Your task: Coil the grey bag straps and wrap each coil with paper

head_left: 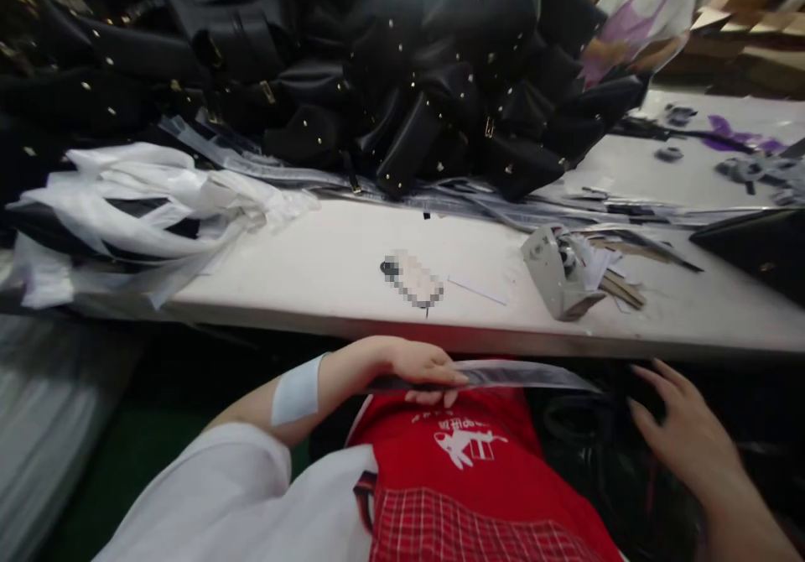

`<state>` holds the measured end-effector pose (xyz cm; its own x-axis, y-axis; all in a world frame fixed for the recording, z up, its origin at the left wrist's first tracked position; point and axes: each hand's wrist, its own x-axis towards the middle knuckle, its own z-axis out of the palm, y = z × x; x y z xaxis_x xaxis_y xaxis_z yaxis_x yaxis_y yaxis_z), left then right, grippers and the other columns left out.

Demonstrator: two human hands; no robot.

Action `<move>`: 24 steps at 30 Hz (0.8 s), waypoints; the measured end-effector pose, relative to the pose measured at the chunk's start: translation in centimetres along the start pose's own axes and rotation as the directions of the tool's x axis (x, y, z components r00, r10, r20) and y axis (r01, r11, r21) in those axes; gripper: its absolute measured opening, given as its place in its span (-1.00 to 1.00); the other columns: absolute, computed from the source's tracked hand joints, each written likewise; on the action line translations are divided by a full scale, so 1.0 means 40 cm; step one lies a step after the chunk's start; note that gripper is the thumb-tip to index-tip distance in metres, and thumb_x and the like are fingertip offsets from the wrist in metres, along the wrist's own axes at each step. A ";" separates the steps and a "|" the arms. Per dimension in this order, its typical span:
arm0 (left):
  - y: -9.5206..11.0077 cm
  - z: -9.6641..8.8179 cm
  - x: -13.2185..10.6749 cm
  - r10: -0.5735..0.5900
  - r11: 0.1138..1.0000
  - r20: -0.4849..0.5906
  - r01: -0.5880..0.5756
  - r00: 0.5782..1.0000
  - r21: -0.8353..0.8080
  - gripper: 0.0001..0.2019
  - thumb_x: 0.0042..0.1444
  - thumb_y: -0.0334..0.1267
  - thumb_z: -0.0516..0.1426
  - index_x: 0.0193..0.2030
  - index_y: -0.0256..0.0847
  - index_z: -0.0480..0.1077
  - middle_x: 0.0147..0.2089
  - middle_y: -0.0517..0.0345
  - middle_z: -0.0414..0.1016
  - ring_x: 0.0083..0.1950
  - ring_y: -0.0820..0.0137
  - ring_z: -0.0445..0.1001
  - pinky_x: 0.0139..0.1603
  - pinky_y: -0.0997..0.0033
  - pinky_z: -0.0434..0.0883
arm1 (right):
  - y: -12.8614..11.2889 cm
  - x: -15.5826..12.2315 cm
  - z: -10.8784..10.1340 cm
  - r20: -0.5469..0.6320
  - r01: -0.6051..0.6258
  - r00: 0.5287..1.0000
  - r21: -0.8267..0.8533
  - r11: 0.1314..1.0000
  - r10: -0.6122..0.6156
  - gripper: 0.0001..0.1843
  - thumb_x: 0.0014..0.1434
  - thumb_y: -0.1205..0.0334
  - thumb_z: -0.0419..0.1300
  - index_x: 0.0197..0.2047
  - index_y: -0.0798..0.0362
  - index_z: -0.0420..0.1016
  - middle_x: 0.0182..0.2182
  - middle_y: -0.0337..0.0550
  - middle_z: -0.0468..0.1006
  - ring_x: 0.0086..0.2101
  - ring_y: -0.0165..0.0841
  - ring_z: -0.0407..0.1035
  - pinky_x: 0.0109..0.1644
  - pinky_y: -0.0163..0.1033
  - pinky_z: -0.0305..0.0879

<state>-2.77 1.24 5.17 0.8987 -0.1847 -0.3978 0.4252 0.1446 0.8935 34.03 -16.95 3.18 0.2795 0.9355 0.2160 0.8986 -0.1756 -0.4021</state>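
My left hand (431, 371) is closed round a long, flat strip in clear plastic (525, 375), held level in front of the red apron (465, 428). The strip runs out to the right, just below the table edge, and its left part is mostly hidden by the hand and forearm. To the right of the strip's far end, my right hand (682, 424) is raised with fingers apart and nothing in them. Dark coiled straps or loops (575, 419) show dimly below the strip, too dark to make out well.
Black handbags with gold studs (415, 126) are heaped along the back of the white table (314, 268). A white wrapped bundle (144, 201) lies left. A phone (412, 278) and a small open box (553, 273) sit near the front edge. Another person (635, 17) is at far right.
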 end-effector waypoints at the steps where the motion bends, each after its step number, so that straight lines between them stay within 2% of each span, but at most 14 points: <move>1: 0.005 0.002 0.026 0.034 0.999 0.016 -0.034 0.999 -0.027 -0.45 0.20 0.21 -0.05 -0.29 -0.27 0.48 -0.65 0.27 0.31 -0.67 0.51 0.27 -0.59 0.51 0.29 | -0.058 0.011 0.031 0.081 0.054 0.995 0.122 0.991 -0.064 -0.48 0.21 -0.08 0.12 0.11 0.07 0.39 0.22 0.08 0.27 0.17 -0.02 0.20 0.29 0.07 0.06; 2: 0.009 0.005 0.051 0.067 0.997 0.024 -0.066 0.997 -0.048 -0.46 0.20 0.20 -0.03 -0.28 -0.28 0.48 -0.65 0.27 0.32 -0.66 0.52 0.26 -0.58 0.50 0.29 | -0.121 0.024 0.068 0.202 0.098 0.965 0.301 0.949 -0.164 -0.46 0.23 -0.07 0.09 0.18 0.04 0.32 0.23 0.03 0.28 0.18 -0.07 0.20 0.29 0.02 0.09; 3: 0.013 0.007 0.074 0.097 0.993 0.021 -0.095 0.995 -0.064 -0.47 0.20 0.19 -0.02 -0.27 -0.29 0.48 -0.65 0.26 0.33 -0.65 0.51 0.28 -0.56 0.50 0.30 | -0.182 0.037 0.106 0.334 0.099 0.899 0.478 0.873 -0.285 -0.44 0.26 -0.09 0.03 0.21 0.03 0.28 0.20 0.01 0.33 0.16 -0.11 0.24 0.26 -0.02 0.15; 4: 0.015 0.006 0.091 0.121 0.990 0.011 -0.119 0.993 -0.078 -0.48 0.20 0.19 0.00 -0.25 -0.29 0.48 -0.64 0.25 0.36 -0.64 0.50 0.30 -0.54 0.49 0.32 | -0.236 0.050 0.143 0.447 0.043 0.811 0.598 0.801 -0.377 -0.42 0.26 -0.14 0.01 0.21 0.04 0.29 0.15 0.02 0.40 0.11 -0.12 0.32 0.19 -0.05 0.24; 6: 0.012 -0.001 0.105 0.137 0.985 0.014 -0.134 0.990 -0.110 -0.48 0.19 0.18 0.02 -0.20 -0.30 0.48 -0.60 0.22 0.43 -0.60 0.47 0.36 -0.49 0.47 0.36 | -0.307 0.071 0.198 0.545 -0.069 0.705 0.690 0.721 -0.454 -0.38 0.19 -0.22 0.08 0.10 0.10 0.40 -0.01 0.03 0.54 -0.04 -0.11 0.43 0.07 -0.09 0.34; 7: 0.007 -0.007 0.100 0.121 0.985 0.045 -0.114 0.992 -0.131 -0.49 0.19 0.17 0.03 -0.18 -0.30 0.49 -0.57 0.20 0.46 -0.57 0.45 0.38 -0.46 0.46 0.38 | -0.322 0.081 0.213 0.569 -0.108 0.688 0.694 0.712 -0.450 -0.36 0.13 -0.23 0.15 0.05 0.13 0.44 -0.08 0.02 0.57 -0.10 -0.11 0.46 0.01 -0.11 0.37; 9: -0.011 -0.021 0.072 0.043 0.986 0.142 -0.019 0.989 -0.166 -0.50 0.18 0.16 0.05 -0.16 -0.30 0.51 -0.50 0.15 0.52 -0.53 0.42 0.43 -0.39 0.41 0.42 | -0.324 0.099 0.220 0.586 -0.136 0.708 0.659 0.739 -0.393 -0.37 0.03 -0.20 0.26 -0.01 0.13 0.47 -0.13 0.01 0.60 -0.17 -0.12 0.47 -0.07 -0.13 0.39; 11: -0.034 -0.031 0.036 -0.040 0.982 0.201 0.076 0.979 -0.175 -0.50 0.17 0.16 0.06 -0.19 -0.29 0.52 -0.47 0.11 0.54 -0.50 0.39 0.46 -0.36 0.37 0.44 | -0.310 0.115 0.211 0.606 -0.124 0.724 0.584 0.802 -0.329 -0.44 0.02 -0.13 0.29 -0.04 0.10 0.50 -0.13 -0.01 0.60 -0.18 -0.13 0.48 -0.10 -0.15 0.39; 12: -0.046 -0.033 0.021 -0.063 0.980 0.196 0.097 0.979 -0.172 -0.50 0.17 0.17 0.05 -0.21 -0.28 0.53 -0.47 0.10 0.55 -0.49 0.38 0.47 -0.35 0.37 0.45 | -0.305 0.122 0.205 0.623 -0.107 0.716 0.543 0.833 -0.315 -0.49 0.04 -0.10 0.28 -0.06 0.09 0.51 -0.14 -0.02 0.61 -0.19 -0.14 0.48 -0.11 -0.15 0.38; 14: -0.064 -0.032 0.002 -0.072 0.982 0.150 0.097 0.986 -0.162 -0.48 0.17 0.19 0.02 -0.23 -0.26 0.54 -0.46 0.09 0.56 -0.48 0.37 0.48 -0.36 0.37 0.45 | -0.305 0.132 0.198 0.669 -0.068 0.665 0.497 0.865 -0.332 -0.57 0.08 -0.06 0.25 -0.09 0.07 0.54 -0.17 -0.05 0.62 -0.19 -0.14 0.47 -0.09 -0.14 0.38; 17: -0.076 -0.029 0.005 -0.075 0.982 0.122 0.095 0.990 -0.165 -0.46 0.19 0.20 -0.01 -0.24 -0.25 0.53 -0.45 0.09 0.56 -0.47 0.37 0.48 -0.35 0.37 0.46 | -0.322 0.139 0.199 0.698 -0.049 0.584 0.540 0.840 -0.414 -0.60 0.15 -0.03 0.18 -0.06 0.06 0.53 -0.12 -0.05 0.60 -0.14 -0.13 0.46 -0.03 -0.13 0.36; 21: -0.076 -0.025 0.036 -0.062 0.978 0.119 0.084 0.991 -0.190 -0.47 0.18 0.20 0.00 -0.26 -0.25 0.52 -0.46 0.10 0.55 -0.49 0.39 0.46 -0.36 0.39 0.46 | -0.347 0.140 0.206 0.682 -0.065 0.577 0.587 0.807 -0.450 -0.58 0.17 0.00 0.16 0.01 0.05 0.48 -0.06 -0.05 0.57 -0.10 -0.14 0.44 0.03 -0.12 0.32; 24: -0.080 -0.018 0.070 -0.013 0.978 0.091 0.031 0.996 -0.204 -0.49 0.20 0.18 0.00 -0.27 -0.26 0.52 -0.48 0.12 0.53 -0.50 0.41 0.45 -0.36 0.40 0.45 | -0.369 0.136 0.207 0.710 -0.047 0.538 0.563 0.825 -0.454 -0.61 0.16 -0.05 0.18 -0.09 0.05 0.51 -0.19 -0.09 0.60 -0.21 -0.20 0.45 -0.07 -0.18 0.35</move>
<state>-1.54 0.96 1.05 0.8796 -0.2747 -0.3884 0.4661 0.3340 0.8193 19.47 -6.72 2.94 -0.4976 0.8009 -0.3331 0.5377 -0.0166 -0.8430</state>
